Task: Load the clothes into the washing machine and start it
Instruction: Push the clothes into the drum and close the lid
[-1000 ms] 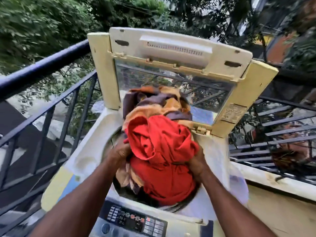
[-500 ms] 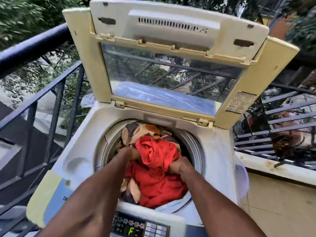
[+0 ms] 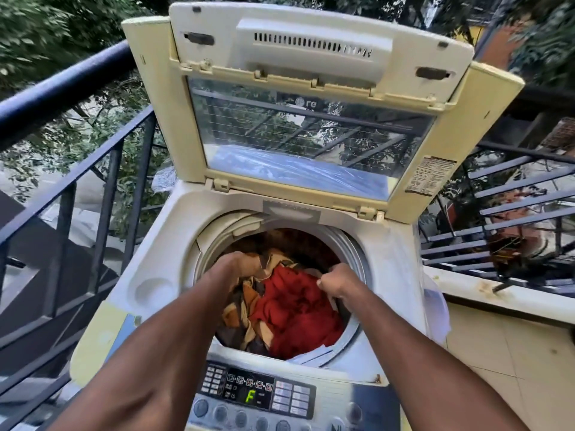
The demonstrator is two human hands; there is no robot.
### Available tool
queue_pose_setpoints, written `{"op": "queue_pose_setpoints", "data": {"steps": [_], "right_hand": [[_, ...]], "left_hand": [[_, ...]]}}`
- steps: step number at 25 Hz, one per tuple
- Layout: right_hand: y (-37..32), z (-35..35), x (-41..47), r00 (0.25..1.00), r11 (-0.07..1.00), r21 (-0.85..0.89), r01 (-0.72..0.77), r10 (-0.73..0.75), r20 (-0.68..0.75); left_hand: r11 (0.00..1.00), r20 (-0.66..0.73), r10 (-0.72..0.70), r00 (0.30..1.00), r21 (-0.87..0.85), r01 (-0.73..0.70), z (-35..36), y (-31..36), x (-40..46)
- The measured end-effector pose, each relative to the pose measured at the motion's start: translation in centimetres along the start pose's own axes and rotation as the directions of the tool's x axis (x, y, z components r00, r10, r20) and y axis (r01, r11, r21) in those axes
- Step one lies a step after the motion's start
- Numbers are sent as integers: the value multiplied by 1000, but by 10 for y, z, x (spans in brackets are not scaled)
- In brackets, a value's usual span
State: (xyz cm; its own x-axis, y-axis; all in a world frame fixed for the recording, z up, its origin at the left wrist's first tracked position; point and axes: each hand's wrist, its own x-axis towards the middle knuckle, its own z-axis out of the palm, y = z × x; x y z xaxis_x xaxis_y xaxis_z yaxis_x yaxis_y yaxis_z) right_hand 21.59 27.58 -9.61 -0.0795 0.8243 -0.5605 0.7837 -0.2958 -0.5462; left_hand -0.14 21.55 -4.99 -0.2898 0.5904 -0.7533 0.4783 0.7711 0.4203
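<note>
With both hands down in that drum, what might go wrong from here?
1. The raised lid stands right over the arms; if it tipped forward it would likely land on them.
2. A pale cloth lies over the drum's near rim, by the red garment; it may catch when the lid shuts.
3. The control panel is lit, showing "F", directly under the forearms; an arm might press a button while the left hand and right hand are inside.

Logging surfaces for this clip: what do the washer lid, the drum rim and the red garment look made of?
Lid: yellowed matte plastic with moulded vents around a clear, reflective window, glass or plastic. Drum rim: smooth grey ring, probably plastic, though metal is possible. Red garment: soft matte woven or knit cloth, creased and folded.
</note>
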Motion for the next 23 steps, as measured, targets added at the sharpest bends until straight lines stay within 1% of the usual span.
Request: {"op": "queue_pose_setpoints", "data": {"steps": [3,6,7,9,10,12,13,15,18,19,20,21,23], "right_hand": [[1,-3,-5,1000,1000,-10,5,-6,-9],[-2,-4,-15,1000,999,22,23,-24,21],[-3,-4,-19,999,996,86,13,-17,46],[-8,-5,-30,995,962,273,-20,-8,99],[-11,-8,-35,995,941,338,-8,-26,97],[-20,-17,-48,993,922,375,99,-116,23],[-27,-24,-57,982,907,380,183,-185,-32],[-44,-44,-78,933,860,362,359,-327,-147],[-82,-83,-117,830,793,278,542,-454,-323],[-97,-98,-131,778,763,237,601,-490,-393],[-113,-112,-146,709,730,175,661,-531,-464],[-129,-127,-160,623,693,88,715,-575,-530],[-159,-156,-184,419,619,-124,775,-651,-633]], "left_hand": [[1000,-30,12,999,-15,-12,-2,-3,-1],[999,-41,20,999,-37,-21,-3,-7,-7],[998,-44,40,998,-39,-41,-3,-8,-6],[992,-51,107,993,-58,-109,-4,-7,-11],[985,-67,149,987,-77,-154,-6,-4,-17],[957,-103,267,958,-92,-277,-16,6,-32],[932,-133,345,929,-74,-356,-24,12,-41],[866,-208,484,850,-21,-499,-42,28,-66],[761,-321,613,722,-7,-649,-71,58,-105],[724,-370,645,668,17,-690,-81,69,-119],[682,-420,682,599,67,-729,-91,81,-134],[632,-459,722,518,131,-764,-100,91,-148],[531,-527,776,347,249,-810,-120,111,-174]]}}
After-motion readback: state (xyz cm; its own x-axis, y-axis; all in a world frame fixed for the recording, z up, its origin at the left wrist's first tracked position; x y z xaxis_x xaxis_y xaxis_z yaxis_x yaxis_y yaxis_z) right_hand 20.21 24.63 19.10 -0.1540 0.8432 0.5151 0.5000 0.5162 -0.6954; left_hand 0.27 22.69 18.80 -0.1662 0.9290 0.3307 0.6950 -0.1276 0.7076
